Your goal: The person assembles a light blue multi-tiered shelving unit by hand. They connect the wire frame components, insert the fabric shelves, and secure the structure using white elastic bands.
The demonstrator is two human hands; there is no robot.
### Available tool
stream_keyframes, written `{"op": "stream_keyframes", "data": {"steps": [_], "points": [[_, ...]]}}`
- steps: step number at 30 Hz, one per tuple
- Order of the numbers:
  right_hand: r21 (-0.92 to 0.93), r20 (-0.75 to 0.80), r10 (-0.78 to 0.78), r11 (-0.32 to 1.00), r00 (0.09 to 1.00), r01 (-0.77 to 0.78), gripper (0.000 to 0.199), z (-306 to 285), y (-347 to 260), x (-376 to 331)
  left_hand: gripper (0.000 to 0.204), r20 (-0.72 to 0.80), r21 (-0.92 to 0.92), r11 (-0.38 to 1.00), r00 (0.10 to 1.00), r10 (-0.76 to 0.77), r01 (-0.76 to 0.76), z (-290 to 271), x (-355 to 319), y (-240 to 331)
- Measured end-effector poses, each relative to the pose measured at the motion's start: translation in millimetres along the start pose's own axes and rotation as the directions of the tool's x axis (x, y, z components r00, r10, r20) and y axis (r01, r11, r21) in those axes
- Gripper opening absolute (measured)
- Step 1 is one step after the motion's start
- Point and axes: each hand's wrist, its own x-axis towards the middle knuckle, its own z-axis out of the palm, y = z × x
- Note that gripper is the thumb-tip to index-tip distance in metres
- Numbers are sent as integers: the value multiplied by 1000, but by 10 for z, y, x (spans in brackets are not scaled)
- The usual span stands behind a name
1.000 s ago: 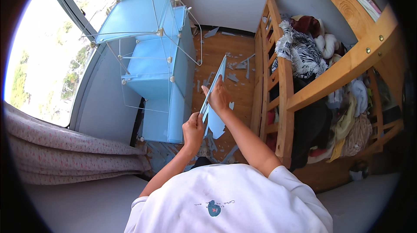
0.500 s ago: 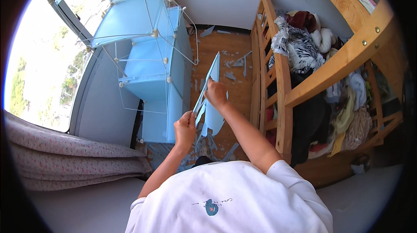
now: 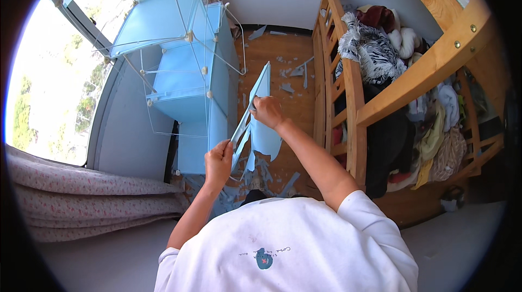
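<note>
In front of me a torn light-blue panel (image 3: pixel 264 138) stands tilted, its far end narrowing to a point and its near edge ragged. My right hand (image 3: pixel 268 111) is closed around the panel's long left edge, about midway. Lower and further left, my left hand (image 3: pixel 218 161) pinches the near end of that same edge. A torn strip hangs between the hands, split from the main sheet by a gap. Part of a thin wire curves below my left hand. To the left stands a cube shelf (image 3: pixel 187 80) of light-blue panels on wire frames with white round connectors.
Blue scraps (image 3: pixel 288 88) litter the wooden floor (image 3: pixel 296 52), thickest around my feet. On the right a wooden bed frame (image 3: pixel 356 128) holds a heap of clothes (image 3: pixel 375 47). A window (image 3: pixel 49 85) and a patterned curtain (image 3: pixel 92 183) are at the left.
My left hand has moved left and slightly toward me, away from my right hand. The gap between strip and sheet looks wider. My right hand has shifted only slightly up and left.
</note>
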Motion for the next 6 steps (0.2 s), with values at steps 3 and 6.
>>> {"op": "stream_keyframes", "data": {"steps": [3, 6], "points": [[17, 38, -22, 1000, 999, 22, 23, 20, 65, 18, 21, 19, -34, 999, 1000, -23, 24, -25, 18, -33], [5, 54, -7, 1000, 999, 7, 23, -21, -56, 8, 22, 31, -73, 995, 997, -67, 69, -43, -7, -57]]}}
